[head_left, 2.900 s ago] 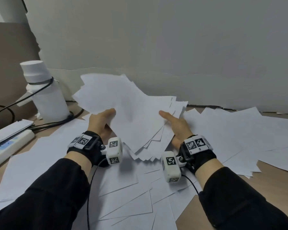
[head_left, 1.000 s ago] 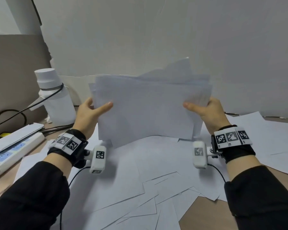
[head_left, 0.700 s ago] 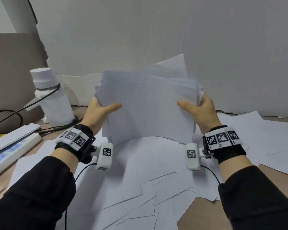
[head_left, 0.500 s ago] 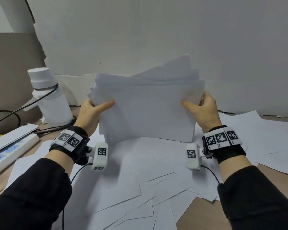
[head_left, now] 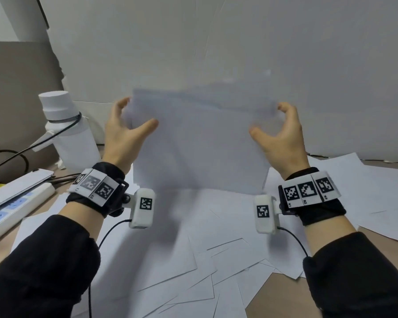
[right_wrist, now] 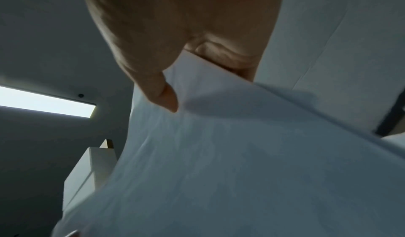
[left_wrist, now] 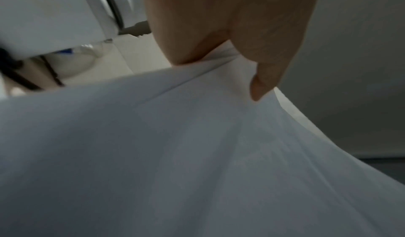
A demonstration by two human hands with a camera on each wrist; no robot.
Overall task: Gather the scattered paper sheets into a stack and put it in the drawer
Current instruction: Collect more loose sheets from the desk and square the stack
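A stack of white paper sheets (head_left: 200, 143) stands upright on its long edge above the desk, blurred by motion. My left hand (head_left: 124, 134) holds its left side, thumb in front and fingers curled behind. My right hand (head_left: 283, 138) holds the right side the same way. In the left wrist view the thumb (left_wrist: 263, 67) lies on the stack (left_wrist: 197, 154). In the right wrist view the stack's edge (right_wrist: 241, 154) sits in the crook beside the thumb (right_wrist: 157, 88). Several loose sheets (head_left: 193, 249) lie overlapped below the stack. No drawer is in view.
A white bottle (head_left: 67, 134) with a black cable round it stands at the left. In front of it lies a white power strip (head_left: 14, 207) with a flat white device (head_left: 16, 187) on top. More loose sheets (head_left: 365, 191) cover the right. A grey wall (head_left: 216, 42) closes the back.
Both hands have slid higher along the stack's sides and their fingers have spread wider. The corners that stuck out at the top have dropped level. The stack is now motion-blurred.
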